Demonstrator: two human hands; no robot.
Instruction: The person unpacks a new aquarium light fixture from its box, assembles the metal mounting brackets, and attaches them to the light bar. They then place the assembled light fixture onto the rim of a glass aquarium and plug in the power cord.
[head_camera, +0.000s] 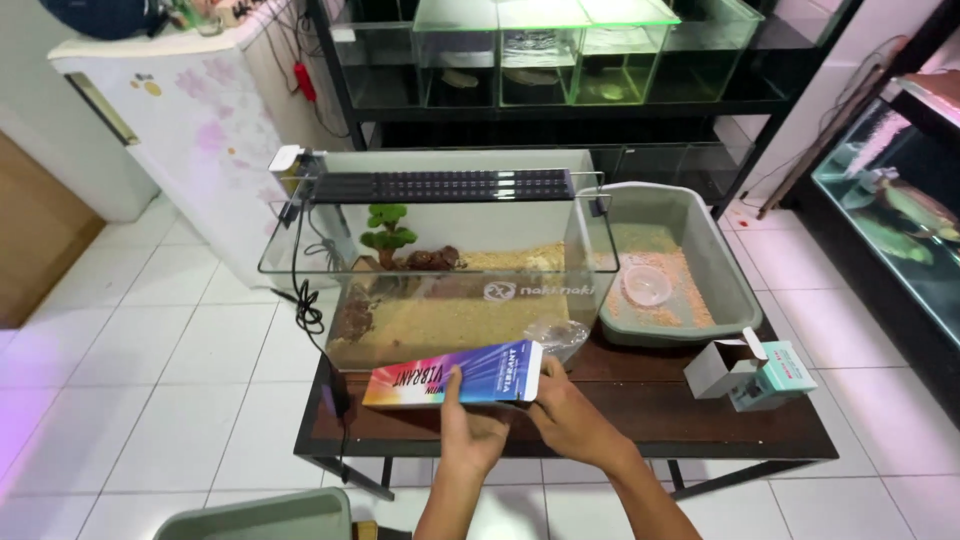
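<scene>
Colourful long box (452, 376) is held just above the desk (640, 400), in front of the glass tank (440, 300); the left hand (470, 432) is closed around its middle, the right hand (570, 415) gripping its white end. Opening appears underway; that end flap must be pulled.

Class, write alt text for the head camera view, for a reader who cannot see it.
Two bare hands, left hand and right hand, hold a long colourful box over a dark wooden table, before a glass aquarium with sand and a small tree ornament. A grey tub of gravel sits beside it.
</scene>
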